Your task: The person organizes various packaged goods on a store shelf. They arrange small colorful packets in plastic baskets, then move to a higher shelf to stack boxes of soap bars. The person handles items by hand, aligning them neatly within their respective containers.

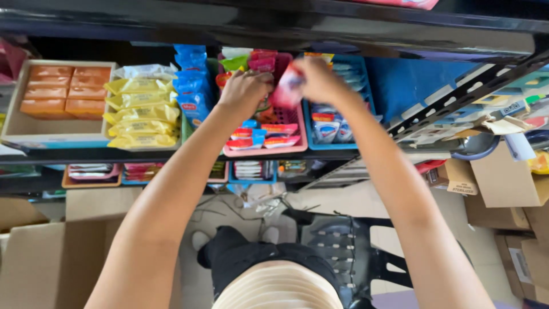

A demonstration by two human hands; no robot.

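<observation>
Both hands up at the shelf, working over the pink basket (pixel 297 146). Right hand (pixel 319 80) is closed around a small red-and-white packet (pixel 287 86), blurred, held just above the basket's back half. Left hand (pixel 245 91) sits just beside it, fingers curled down at the basket's left rim; cannot tell whether it grips anything. Looks like the stocking step, with a packet mid-placement; as a judgement, the next move needs the packet lowered into a free slot between the rows already in there, without knocking them over. Pink basket holds rows of red, white and blue packets, standing on edge below the hands. Just right of the right hand, a blue basket (pixel 366 97) with white-and-blue packets. Left of the left hand, blue packets (pixel 191 86) in a stack, then yellow packs (pixel 142 111) piled flat, then well left a cardboard box (pixel 11 123) with orange packs in a grid. Under the forearms, lower shelf trays (pixel 91 183) with more packets, contents too small to tell.
</observation>
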